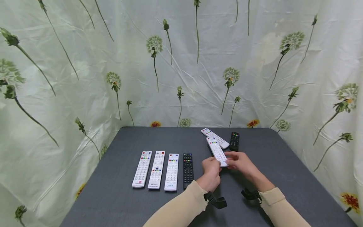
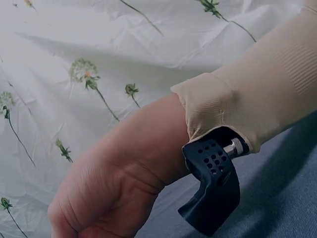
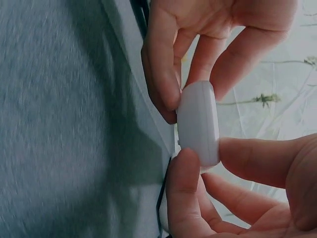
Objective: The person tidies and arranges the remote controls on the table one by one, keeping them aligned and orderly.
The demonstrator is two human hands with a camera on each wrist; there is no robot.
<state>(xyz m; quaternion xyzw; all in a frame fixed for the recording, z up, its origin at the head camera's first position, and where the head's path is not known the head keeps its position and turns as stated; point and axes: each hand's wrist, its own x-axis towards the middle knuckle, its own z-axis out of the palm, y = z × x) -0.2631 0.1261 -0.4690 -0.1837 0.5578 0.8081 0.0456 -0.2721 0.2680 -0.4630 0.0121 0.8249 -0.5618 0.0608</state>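
- A white remote (image 1: 216,149) is pinched by left hand (image 1: 210,173) and right hand (image 1: 241,164) above the desk (image 1: 113,201).
- Four remotes (image 1: 156,170) are lined up nearer its left edge.
- Two more remotes (image 1: 234,141) are set near its far edge.

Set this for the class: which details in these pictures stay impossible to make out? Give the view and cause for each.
Small button labels on the held white remote: head view, too small to read.
Part of the near end of the black remote in the row: head view, behind the left sleeve.
Rest of the right sleeve: head view, cut off by the bottom edge.
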